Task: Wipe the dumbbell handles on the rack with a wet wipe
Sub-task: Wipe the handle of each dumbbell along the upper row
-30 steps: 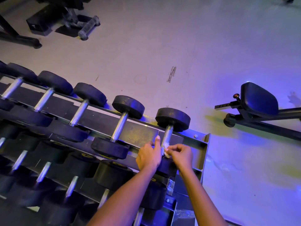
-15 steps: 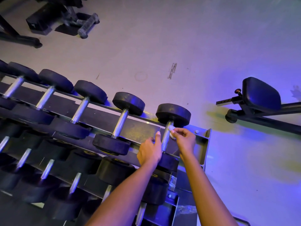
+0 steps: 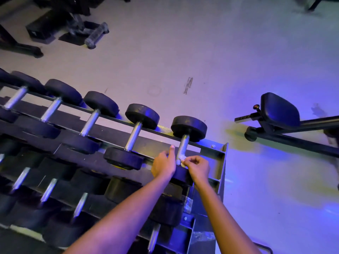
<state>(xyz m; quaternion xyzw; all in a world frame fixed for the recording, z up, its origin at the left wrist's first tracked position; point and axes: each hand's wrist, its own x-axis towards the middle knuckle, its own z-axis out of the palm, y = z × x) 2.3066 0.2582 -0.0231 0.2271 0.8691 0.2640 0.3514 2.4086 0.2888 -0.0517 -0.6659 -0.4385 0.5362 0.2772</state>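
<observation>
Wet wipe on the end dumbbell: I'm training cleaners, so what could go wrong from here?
1. The wipe is a small wad that the right hand pinches at the lower end of the handle. The upper part and the underside may well be missed.
2. The left hand lies right beside the handle and might smear cleaned metal.

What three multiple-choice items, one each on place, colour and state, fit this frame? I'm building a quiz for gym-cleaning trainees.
1. Which top-row dumbbell is being wiped? A leftmost B middle C rightmost
2. The wipe is: A white B red C black
3. The right hand: A hangs idle B pinches the wipe C lies flat on the floor
Answers: 1 C, it sits at the rack's right end; 2 A, it shows white against the handle; 3 B, the fingers curl round the wipe.
</observation>
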